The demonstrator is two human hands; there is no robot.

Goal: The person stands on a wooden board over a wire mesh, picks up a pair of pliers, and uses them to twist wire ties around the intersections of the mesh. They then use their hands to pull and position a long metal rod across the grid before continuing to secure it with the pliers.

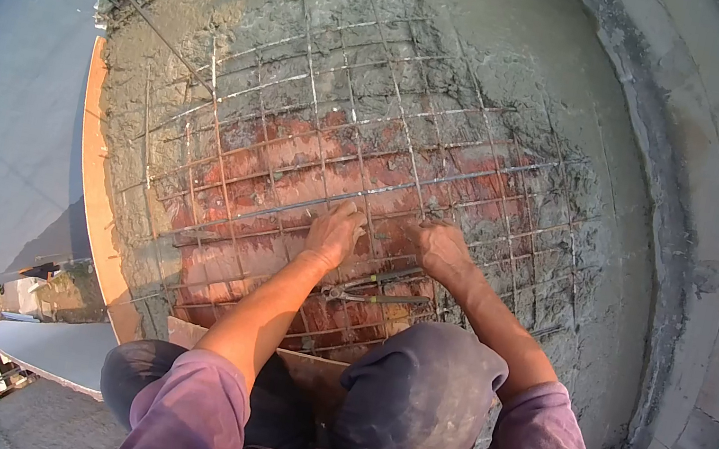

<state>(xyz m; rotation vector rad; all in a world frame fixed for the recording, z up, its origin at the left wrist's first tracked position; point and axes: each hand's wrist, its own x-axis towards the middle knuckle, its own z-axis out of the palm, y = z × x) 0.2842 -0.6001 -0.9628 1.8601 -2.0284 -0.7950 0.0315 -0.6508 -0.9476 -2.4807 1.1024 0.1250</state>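
My left hand [337,234] rests at the rebar mesh [316,198], its fingers curled in at a light-coloured bar. What those fingers hold, if anything, is too small to make out. Just to the right, my right hand [441,251] is closed beside a bar crossing, with its fingertips partly hidden. Between and below the hands, a pair of pincers [380,299] with greenish handles lies on the mesh. Under the bars, reddish-brown boarding [259,250] shows through, smeared with wet concrete.
Grey wet concrete [501,19] surrounds the mesh at the back and right. A long loose rod [134,2] slants in from the upper left. Wooden edge boarding [97,169] borders the left side; a block wall [716,220] curves along the right. My knee [420,399] is bent close below the hands.
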